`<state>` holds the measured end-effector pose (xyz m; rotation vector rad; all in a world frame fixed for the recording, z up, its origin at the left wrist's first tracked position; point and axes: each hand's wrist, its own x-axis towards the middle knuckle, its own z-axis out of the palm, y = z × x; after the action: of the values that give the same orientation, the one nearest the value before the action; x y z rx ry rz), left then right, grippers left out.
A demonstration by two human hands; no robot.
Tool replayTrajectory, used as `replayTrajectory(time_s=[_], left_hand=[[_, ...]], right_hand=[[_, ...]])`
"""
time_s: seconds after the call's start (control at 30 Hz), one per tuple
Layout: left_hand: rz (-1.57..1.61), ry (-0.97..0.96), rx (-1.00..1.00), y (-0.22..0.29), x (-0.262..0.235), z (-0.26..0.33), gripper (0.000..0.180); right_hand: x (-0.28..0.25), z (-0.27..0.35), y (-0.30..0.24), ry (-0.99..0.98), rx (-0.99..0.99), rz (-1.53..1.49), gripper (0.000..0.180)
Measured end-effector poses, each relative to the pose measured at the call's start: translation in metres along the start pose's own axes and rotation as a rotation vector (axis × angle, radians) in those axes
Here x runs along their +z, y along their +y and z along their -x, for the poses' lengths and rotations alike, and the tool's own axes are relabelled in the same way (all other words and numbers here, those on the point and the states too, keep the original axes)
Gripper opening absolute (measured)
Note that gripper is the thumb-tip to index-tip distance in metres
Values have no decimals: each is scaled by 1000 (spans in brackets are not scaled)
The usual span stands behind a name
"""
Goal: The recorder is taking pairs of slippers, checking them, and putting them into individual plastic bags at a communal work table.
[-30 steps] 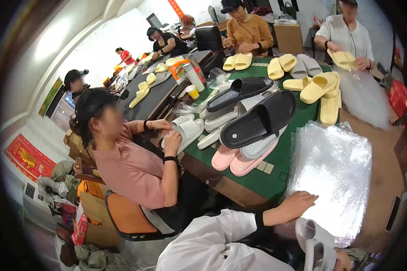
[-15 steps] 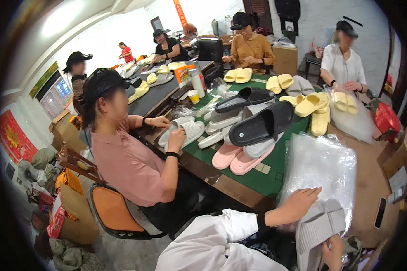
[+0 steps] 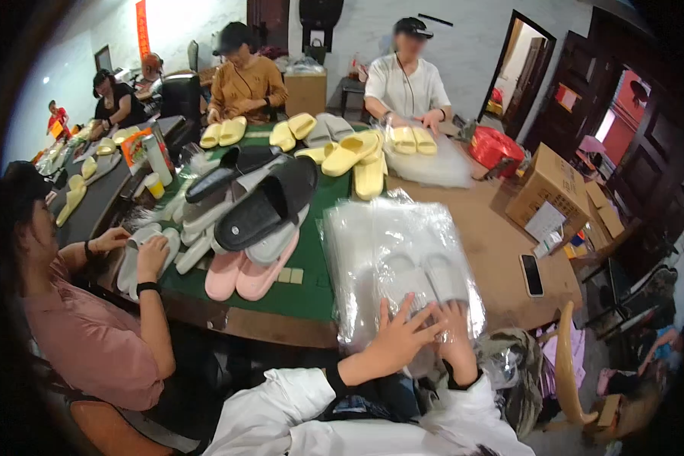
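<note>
Flanking the gray slippers [image 3: 445, 280] are piled slides [image 3: 239, 226] and a phone [image 3: 532, 275].

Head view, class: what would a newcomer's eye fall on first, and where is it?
Probably the large black slipper, lying left of centre atop a mixed pile, with pink slippers at the near edge. Next, the shiny clear plastic bags in the middle foreground, where two grey slippers lie by the person's left hand and right hand. Farther right, a bright red bag stands out.
</note>
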<state>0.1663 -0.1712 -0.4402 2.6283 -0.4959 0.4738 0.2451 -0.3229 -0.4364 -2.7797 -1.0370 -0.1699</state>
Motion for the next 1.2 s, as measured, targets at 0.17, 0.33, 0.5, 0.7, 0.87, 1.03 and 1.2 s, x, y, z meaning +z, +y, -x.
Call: replayTrajectory(time_s=[0.17, 0.33, 0.5, 0.7, 0.87, 1.03, 1.2], left_hand=[[281, -3, 58, 4, -4, -2, 52], [181, 270, -202, -19, 18, 2, 62], [119, 300, -479, -45, 37, 18, 73], [30, 274, -391, -61, 71, 30, 68], [22, 272, -387, -62, 70, 29, 64], [32, 293, -353, -64, 68, 28, 64], [27, 309, -348, -65, 68, 28, 64]], right_hand=[[-5, -38, -13, 286, -212, -25, 51], [53, -63, 6, 107, -25, -384, 57], [33, -29, -30, 81, 290, -125, 65], [87, -6, -18, 260, 257, -80, 60], [109, -8, -15, 391, 277, -28, 50], [117, -10, -10, 464, 230, -49, 45], [98, -11, -21, 314, 286, 36, 43]])
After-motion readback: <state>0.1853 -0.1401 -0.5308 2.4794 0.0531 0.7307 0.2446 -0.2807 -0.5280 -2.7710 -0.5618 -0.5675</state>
